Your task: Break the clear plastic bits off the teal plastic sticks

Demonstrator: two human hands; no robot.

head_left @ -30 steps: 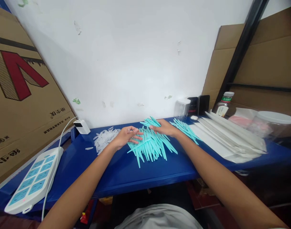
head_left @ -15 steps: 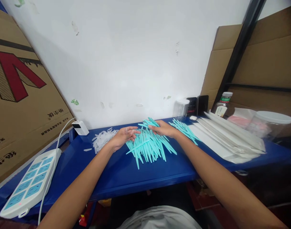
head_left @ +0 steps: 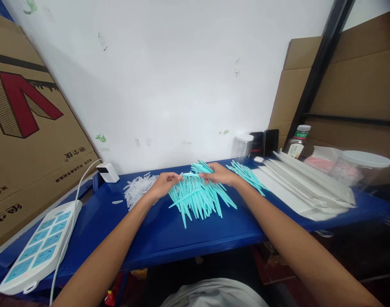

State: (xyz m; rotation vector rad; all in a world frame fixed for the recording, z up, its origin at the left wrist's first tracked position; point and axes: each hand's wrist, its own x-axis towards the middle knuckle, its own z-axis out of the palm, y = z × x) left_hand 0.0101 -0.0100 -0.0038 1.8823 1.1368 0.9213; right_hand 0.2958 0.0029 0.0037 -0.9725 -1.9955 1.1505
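My right hand [head_left: 221, 174] is closed around a bunch of slim teal plastic sticks [head_left: 199, 167] that look like eyebrow razors. One stick [head_left: 191, 174] juts out to the left, held between thumb and fingers. At its end, my left hand [head_left: 165, 184] pinches a small clear plastic cap [head_left: 180, 176]; whether the cap is fully on the stick I cannot tell. Under both hands spreads a large pile of the same teal sticks [head_left: 201, 200]. Beside my left hand lies a heap of translucent caps [head_left: 137, 189]. Another group of teal sticks [head_left: 247, 175] rests beyond my right wrist.
A stack of white envelopes [head_left: 305, 187] covers the right side of the blue table [head_left: 182, 241]. Behind stand a clear jar [head_left: 244, 148], a phone [head_left: 271, 142] and a bottle [head_left: 296, 147]. A power strip [head_left: 43, 245] and white charger [head_left: 108, 172] sit at left.
My left hand has gone from loosely spread fingers to a pinch at the end of one stick. That stick now points left out of the bunch in my right hand.
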